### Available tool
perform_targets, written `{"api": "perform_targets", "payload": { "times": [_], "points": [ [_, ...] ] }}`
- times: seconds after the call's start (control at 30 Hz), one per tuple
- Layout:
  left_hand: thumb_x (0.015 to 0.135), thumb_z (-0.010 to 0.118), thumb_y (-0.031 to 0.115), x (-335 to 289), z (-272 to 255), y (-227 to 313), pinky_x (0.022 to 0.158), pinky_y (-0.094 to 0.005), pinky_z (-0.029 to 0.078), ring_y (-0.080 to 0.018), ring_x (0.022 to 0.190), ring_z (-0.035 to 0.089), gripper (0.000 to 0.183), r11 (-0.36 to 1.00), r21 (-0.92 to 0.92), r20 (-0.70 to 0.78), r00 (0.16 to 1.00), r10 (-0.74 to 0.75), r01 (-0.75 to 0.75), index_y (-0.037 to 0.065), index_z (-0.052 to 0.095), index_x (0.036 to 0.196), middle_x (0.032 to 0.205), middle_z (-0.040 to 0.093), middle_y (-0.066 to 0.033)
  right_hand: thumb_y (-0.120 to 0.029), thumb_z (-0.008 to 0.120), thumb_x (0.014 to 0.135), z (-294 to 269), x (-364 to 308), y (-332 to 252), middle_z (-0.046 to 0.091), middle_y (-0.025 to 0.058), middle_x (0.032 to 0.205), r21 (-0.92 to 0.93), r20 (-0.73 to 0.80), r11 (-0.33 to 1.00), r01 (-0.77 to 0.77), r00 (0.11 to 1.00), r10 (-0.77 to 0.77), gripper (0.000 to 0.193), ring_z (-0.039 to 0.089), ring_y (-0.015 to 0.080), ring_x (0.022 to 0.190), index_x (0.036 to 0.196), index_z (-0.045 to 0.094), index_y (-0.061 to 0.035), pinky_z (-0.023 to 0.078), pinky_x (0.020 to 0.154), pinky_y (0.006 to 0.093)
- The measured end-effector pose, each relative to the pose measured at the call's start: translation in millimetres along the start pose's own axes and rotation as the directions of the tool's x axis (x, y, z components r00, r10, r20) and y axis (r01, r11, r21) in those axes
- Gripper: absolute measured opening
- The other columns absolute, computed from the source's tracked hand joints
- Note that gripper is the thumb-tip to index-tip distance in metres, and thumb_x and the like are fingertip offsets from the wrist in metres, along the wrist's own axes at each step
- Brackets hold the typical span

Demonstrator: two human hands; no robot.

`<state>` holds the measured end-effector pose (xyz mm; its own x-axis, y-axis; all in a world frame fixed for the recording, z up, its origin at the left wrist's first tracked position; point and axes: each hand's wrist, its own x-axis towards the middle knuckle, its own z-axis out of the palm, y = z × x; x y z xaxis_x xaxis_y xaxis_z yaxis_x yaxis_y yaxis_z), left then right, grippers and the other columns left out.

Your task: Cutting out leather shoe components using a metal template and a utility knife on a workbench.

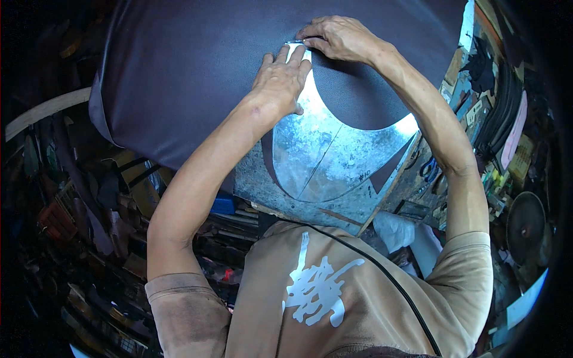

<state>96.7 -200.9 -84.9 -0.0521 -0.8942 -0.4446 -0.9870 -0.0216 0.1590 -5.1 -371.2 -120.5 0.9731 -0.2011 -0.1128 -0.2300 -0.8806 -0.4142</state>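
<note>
A shiny, curved sheet-metal template point(322, 155) lies flat on a large sheet of dark maroon leather-like material point(197, 59). My left hand point(280, 80) rests on the template's narrow upper arm, fingers spread and palm down, pressing on it. At the tip of that arm, my right hand point(341, 39) is closed in a pinch, its fingertips against the template's end. Something small and dark shows at those fingertips, too little of it to name. The template's broad lower part reaches past the material's near edge, over a worn grey board point(253, 173).
Tools and scraps crowd the bench on the right, with blue-handled scissors point(428, 169) among them. Beyond stands a round dark disc point(525, 228). A clear plastic bag point(394, 231) lies near my right elbow. At left, a pale wooden strip point(48, 110) juts from under the material.
</note>
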Motion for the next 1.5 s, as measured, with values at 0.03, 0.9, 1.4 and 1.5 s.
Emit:
{"api": "perform_targets", "payload": {
  "times": [0.03,0.9,1.4,1.5],
  "points": [
    [0.061,0.09,0.036,-1,0,0,0.114,-0.0524,0.033,-0.0349,0.143,0.032,0.096,1.0,0.002,0.001,1.0,-0.004,0.004,0.005,0.045,0.139,0.153,0.035,-0.017,-0.028,0.055,0.097,-2,-2,0,0.067,0.0142,0.118,0.0,0.002,1.0,0.001,1.0,-0.001,0.032,0.064,0.0334,0.108,0.117,0.069,-0.0081,0.051,0.096,0.0432],
    [0.065,0.087,0.039,-3,-3,-2,0.115,-0.0512,0.033,-0.0366,0.143,0.031,0.094,0.999,0.034,0.022,0.999,0.039,-0.04,0.003,0.043,0.14,0.152,0.035,-0.019,-0.025,0.055,0.097,-34,-38,3,0.064,0.0094,0.124,-0.012,0.046,0.997,-0.075,0.996,0.075,0.03,0.061,0.0302,0.115,0.12,0.067,-0.0096,0.047,0.102,0.041],
    [0.064,0.084,0.052,-8,14,-17,0.111,-0.0521,0.034,-0.0385,0.141,0.034,0.107,0.977,0.05,-0.109,0.971,0.212,-0.207,-0.006,0.04,0.141,0.151,0.034,-0.0264,-0.021,0.058,0.094,38,-35,-96,0.062,0.013,0.061,0.631,-0.161,0.534,-0.563,0.578,0.8,0.039,0.055,0.0159,0.045,0.123,0.062,0.0043,0.047,0.046,0.035],
    [0.063,0.083,0.055,-6,18,-19,0.111,-0.0537,0.033,-0.0378,0.142,0.032,0.109,0.978,0.038,-0.119,0.971,0.209,-0.206,-0.005,0.039,0.142,0.152,0.033,-0.0251,-0.021,0.058,0.094,40,-33,-102,0.06,0.0114,0.059,0.647,-0.167,0.501,-0.574,0.535,0.828,0.038,0.056,0.0162,0.046,0.124,0.063,0.0028,0.047,0.046,0.0343]
  ]
}}
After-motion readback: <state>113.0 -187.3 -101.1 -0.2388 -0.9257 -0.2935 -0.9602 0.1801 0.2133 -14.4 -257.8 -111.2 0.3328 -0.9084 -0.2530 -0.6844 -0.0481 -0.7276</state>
